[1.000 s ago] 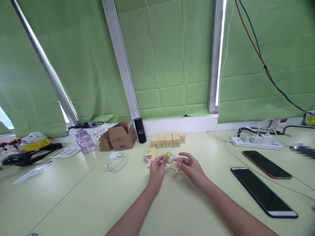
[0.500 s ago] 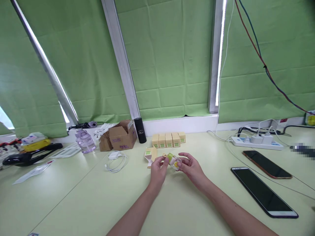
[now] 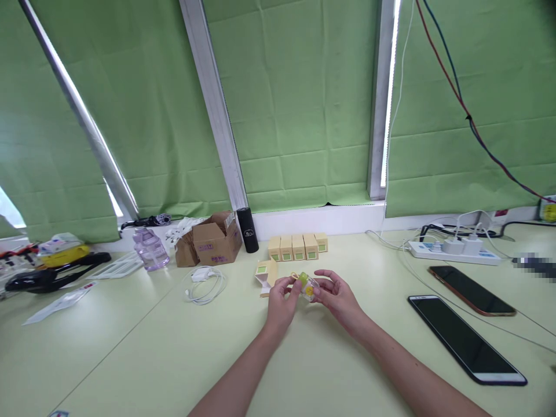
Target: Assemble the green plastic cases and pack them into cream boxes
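Note:
Between my two hands is a small clear bottle (image 3: 309, 289) with a green cap, a yellow mark on its side and a pale cord loop at the cap. My left hand (image 3: 283, 301) pinches the cap end. With thumb and fingers, my right hand (image 3: 337, 296) grips the clear body from the other side. The bottle is tilted, a little above the table. Just behind my left hand stands an open small tan carton (image 3: 266, 272) with a green label, its flap spread and its lower part partly hidden. Several closed cartons of the same kind (image 3: 297, 248) stand in a row farther back.
A brown cardboard box (image 3: 214, 240), a black cylinder (image 3: 247, 230) and a purple bottle (image 3: 150, 249) stand at the back left. A white charger cable (image 3: 206, 286) lies in front of them. To the right are two phones (image 3: 467, 339) and a power strip (image 3: 454, 253).
The bottle has turned slightly in my fingers, so its yellow mark and clear body show more. My left hand has shifted a little to the right. Everything else stays put.

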{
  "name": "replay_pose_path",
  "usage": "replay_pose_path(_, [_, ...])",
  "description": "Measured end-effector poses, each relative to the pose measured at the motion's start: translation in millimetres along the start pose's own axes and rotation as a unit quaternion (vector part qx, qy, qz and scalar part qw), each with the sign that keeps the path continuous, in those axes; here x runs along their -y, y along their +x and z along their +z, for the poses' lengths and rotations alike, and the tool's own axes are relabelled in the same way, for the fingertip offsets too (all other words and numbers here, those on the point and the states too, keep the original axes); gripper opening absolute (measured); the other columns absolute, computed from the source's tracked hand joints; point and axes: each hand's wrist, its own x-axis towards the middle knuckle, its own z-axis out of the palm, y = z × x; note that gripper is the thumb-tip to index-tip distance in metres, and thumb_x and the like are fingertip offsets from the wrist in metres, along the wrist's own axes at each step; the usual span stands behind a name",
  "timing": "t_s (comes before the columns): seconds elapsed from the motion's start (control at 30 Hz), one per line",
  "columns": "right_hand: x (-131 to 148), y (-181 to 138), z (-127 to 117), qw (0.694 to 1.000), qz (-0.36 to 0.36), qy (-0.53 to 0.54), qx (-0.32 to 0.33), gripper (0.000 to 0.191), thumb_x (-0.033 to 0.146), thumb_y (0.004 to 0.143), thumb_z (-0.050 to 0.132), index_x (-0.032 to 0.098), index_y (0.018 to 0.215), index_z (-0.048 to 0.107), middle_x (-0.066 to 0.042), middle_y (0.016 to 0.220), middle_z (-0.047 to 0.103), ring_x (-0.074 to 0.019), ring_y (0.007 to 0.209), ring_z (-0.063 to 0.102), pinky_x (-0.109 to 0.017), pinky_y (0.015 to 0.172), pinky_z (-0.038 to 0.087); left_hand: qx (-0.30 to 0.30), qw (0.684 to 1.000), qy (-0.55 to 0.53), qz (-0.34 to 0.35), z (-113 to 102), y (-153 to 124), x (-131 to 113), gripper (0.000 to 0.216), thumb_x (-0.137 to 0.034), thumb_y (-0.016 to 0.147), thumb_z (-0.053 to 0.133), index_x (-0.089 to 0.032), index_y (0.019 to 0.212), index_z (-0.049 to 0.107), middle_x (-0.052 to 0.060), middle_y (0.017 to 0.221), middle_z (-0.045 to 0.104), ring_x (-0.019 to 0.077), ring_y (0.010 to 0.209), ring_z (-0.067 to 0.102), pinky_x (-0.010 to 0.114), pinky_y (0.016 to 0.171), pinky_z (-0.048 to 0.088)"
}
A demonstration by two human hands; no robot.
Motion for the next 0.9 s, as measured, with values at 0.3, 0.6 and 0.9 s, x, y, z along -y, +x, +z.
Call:
replay_pose_path(0.3, [-2.6,-0.6,-2.7,0.999,-0.013,-0.018,0.024,0.06,0.04,0.065,0.095,0.024,0.113,0.063,-0.006,0.099,0.076,-0.0233,0.089,0.07,-0.044,0.085,0.057,0.009,1.0,-0.007,-0.003,-1.2,-1.5,2.9,0.053,-0.066,0.083,0.07,-0.016,0.097,0.081,0.013,0.104,0.074,0.0287,0.102,0.067,0.035,0.086,0.051])
replay_pose_path(0.6, [-6.2,-0.4,-3.9,0.998,-0.019,-0.06,0.031,0.059,0.035,0.066,0.093,0.027,0.115,0.061,-0.004,0.101,0.071,-0.0244,0.094,0.068,-0.046,0.085,0.059,0.025,1.0,-0.009,-0.014,-2.2,-1.9,3.3,0.052,-0.064,0.084,0.071,-0.016,0.101,0.081,0.014,0.108,0.076,0.0311,0.108,0.067,0.038,0.091,0.051])
replay_pose_path(0.9, [-7.7,-2.0,-4.0,0.996,-0.021,-0.082,0.036,0.059,0.031,0.069,0.09,0.029,0.119,0.06,-0.005,0.108,0.069,-0.0246,0.096,0.068,-0.047,0.088,0.06,0.025,0.999,-0.032,-0.033,-1.9,-1.2,6.7,0.056,-0.064,0.081,0.074,-0.017,0.11,0.08,0.017,0.121,0.075,0.0333,0.115,0.068,0.043,0.097,0.053])
